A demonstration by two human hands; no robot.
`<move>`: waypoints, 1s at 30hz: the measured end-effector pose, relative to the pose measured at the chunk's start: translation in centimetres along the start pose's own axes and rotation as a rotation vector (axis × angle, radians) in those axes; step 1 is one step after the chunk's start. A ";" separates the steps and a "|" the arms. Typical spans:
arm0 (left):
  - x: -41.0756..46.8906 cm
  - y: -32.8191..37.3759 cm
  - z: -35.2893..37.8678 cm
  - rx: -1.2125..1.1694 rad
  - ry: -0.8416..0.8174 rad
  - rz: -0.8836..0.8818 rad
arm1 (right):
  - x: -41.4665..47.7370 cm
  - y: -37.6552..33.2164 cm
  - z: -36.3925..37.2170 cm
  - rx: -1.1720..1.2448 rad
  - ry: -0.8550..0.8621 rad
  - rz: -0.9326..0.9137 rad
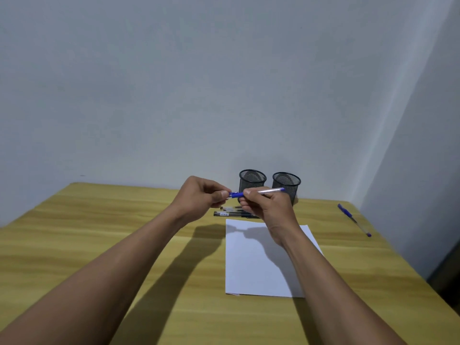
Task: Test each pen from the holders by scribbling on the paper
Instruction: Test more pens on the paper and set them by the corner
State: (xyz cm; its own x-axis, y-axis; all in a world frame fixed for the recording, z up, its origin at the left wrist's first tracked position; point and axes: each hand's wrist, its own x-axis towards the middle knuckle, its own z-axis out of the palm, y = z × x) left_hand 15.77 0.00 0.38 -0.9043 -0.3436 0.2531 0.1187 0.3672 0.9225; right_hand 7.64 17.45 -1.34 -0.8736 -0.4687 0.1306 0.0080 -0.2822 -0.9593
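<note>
Pinching a light, stiff blue-capped pen (257, 192): left hand (199, 195) on its cap; right hand (266, 207) gripping the slick barrel

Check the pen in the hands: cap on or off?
On, it seems. The blue cap sits on the pen, pinched by the left hand; the right hand grips the barrel.

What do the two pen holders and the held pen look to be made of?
The pen holders: black wire mesh, likely metal, matte; the wall shows faintly through the weave. The held pen: probably plastic, with a clear glossy barrel and an opaque blue cap end pinched by the left hand, while the right hand grips the barrel.
</note>
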 end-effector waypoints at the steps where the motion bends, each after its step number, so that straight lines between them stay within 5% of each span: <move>1: 0.1 -0.3 0.1 0.013 0.011 -0.001 | 0.1 0.1 0.1 -0.014 0.007 -0.004; 12: 0.8 -1.5 0.3 0.218 0.096 0.074 | 0.8 1.9 0.7 0.064 0.088 -0.006; 24: 1.1 -2.5 0.1 -0.013 -0.005 -0.101 | 1.2 2.5 0.7 -0.018 -0.008 -0.005; 30: 0.8 -3.9 -2.0 0.345 0.154 0.005 | 1.6 2.7 -2.3 0.079 0.149 0.068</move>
State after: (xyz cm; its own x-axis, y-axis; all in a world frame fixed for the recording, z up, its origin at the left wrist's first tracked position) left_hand 15.42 -3.41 -2.43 -0.8288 -0.4570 0.3228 -0.0457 0.6303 0.7750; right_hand 5.15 17.80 -4.31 -0.9323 -0.3610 0.0218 0.1028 -0.3221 -0.9411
